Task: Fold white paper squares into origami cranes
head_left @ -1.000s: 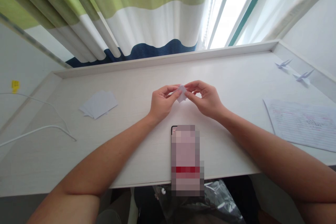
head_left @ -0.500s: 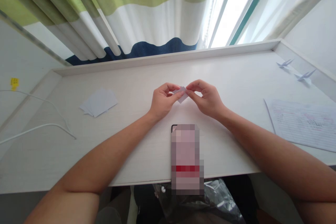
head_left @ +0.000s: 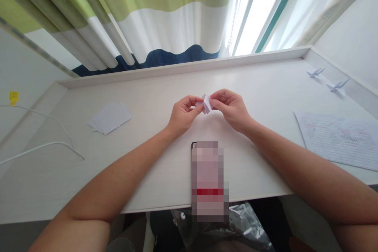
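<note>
Between my two hands, above the middle of the white desk, is a small folded piece of white paper (head_left: 207,104). My left hand (head_left: 186,113) pinches its left side between thumb and fingers. The right edge is pinched by my right hand (head_left: 232,106). The paper's flaps stand partly apart, with a raised ridge facing up. My fingertips cover its outer edges. Closer to the desk's front edge, below my hands, lies a phone (head_left: 208,169) with its screen blurred out.
Loose white paper squares (head_left: 110,118) lie at the left, beside a white cable (head_left: 59,143). Two folded paper cranes (head_left: 338,85) stand at the back right. A lined, written sheet (head_left: 339,138) lies at the right. A raised rim (head_left: 189,67) runs along the desk's back, before the curtain (head_left: 177,27).
The folded paper was a flat diamond shape; now its flaps are spread and it stands up between my fingers. Both hands stay in nearly the same place. The view has shifted slightly.
</note>
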### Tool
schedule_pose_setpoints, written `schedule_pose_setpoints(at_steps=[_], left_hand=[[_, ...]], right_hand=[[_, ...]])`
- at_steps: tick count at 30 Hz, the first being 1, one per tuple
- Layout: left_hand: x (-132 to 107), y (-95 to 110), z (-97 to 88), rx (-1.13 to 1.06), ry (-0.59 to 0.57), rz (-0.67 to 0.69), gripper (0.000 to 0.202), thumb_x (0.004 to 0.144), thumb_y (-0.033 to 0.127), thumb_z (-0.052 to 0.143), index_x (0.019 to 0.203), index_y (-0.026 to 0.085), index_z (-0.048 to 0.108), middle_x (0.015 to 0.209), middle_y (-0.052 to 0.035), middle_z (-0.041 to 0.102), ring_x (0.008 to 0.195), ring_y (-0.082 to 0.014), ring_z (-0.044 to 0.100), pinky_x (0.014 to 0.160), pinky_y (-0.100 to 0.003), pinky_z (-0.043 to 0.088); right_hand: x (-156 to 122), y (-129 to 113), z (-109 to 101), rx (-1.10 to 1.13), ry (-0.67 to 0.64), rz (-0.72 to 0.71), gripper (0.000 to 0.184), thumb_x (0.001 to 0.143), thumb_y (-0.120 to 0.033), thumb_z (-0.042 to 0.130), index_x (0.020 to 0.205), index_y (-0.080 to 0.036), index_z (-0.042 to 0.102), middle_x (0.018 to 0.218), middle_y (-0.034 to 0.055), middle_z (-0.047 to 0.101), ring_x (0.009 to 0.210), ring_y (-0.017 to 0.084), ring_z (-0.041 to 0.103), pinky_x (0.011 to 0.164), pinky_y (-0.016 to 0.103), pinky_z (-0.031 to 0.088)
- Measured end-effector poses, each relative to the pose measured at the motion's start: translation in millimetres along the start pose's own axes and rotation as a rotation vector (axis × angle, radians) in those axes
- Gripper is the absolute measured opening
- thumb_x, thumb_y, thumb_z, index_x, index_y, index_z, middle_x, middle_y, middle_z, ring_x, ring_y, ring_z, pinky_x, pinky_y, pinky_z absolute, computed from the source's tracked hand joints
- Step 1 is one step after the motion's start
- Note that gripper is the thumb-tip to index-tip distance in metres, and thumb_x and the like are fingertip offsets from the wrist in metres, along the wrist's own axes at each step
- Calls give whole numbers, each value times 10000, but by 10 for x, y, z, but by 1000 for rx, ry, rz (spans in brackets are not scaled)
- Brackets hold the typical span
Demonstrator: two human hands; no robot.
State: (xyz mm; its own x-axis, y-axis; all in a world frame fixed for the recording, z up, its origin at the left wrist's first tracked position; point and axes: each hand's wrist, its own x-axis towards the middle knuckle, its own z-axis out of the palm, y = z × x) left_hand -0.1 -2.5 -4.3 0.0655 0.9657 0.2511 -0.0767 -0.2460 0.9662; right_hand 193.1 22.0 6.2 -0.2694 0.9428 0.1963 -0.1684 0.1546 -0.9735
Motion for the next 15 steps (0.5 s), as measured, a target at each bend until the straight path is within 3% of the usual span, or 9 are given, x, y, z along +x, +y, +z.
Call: schedule_pose_setpoints(at_steps=[7, 12, 15], left_hand=[[29, -37, -1, -37, 50, 4, 326, 754, 365, 973, 802, 201, 696, 839, -9, 731, 780, -144, 672, 752, -310, 550], [26, -41, -29, -3, 65, -71, 236, 715, 311, 963, 833, 199, 791, 815, -10, 764, 751, -142, 668, 726, -288, 533], [10, -4, -34, 13, 27, -73, 103, 795, 302, 864, 828, 210, 831, 913, -36, 802, 850, -167, 699, 796, -306, 561]], right_hand=[[-13, 18, 11, -23, -54, 18, 444, 758, -552, 948, 932, -240, 685, 940, 34, 783, 885, 209, 755, 874, 454, 662], [4, 36, -14, -25, -21, 40, 463, 732, -545, 974, 927, -233, 693, 947, 39, 794, 886, 203, 754, 883, 438, 644], [4, 27, -25, -51, -20, 43, 455, 739, -562, 968, 912, -228, 712, 948, 48, 796, 899, 210, 754, 900, 447, 635]])
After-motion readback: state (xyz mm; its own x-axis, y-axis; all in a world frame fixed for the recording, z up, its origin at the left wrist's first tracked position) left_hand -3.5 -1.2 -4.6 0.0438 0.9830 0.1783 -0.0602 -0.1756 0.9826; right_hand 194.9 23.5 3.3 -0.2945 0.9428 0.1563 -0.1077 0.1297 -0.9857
